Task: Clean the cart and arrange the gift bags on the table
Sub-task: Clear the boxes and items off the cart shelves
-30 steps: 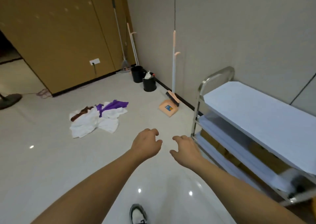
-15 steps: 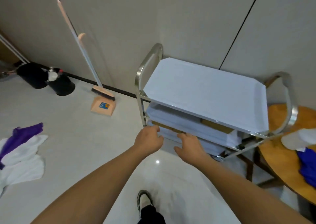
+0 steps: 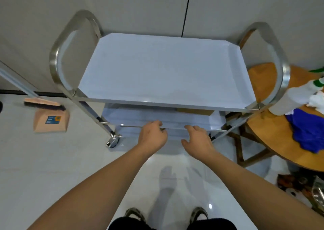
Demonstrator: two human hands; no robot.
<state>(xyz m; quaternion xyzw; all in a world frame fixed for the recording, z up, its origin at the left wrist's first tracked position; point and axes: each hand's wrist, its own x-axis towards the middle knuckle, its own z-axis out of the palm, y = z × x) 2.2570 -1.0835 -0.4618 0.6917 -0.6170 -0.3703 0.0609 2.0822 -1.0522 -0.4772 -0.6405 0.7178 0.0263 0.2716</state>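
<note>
The cart [image 3: 163, 68] stands against the far wall, top shelf bare. The left hand [image 3: 153, 136] and right hand [image 3: 198, 139] hover at its near lower shelf edge, fingers loosely curled, grasping nothing. A dustpan [image 3: 50, 122] lies left; a round table [image 3: 273, 124] with cloths [image 3: 308, 133] crowds the right. Half a second ago the cart sat farther off, at an angle.

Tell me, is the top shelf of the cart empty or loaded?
Empty. The cart's top shelf shows only its bare pale sheet, with nothing standing or lying on it from handle to handle.
</note>
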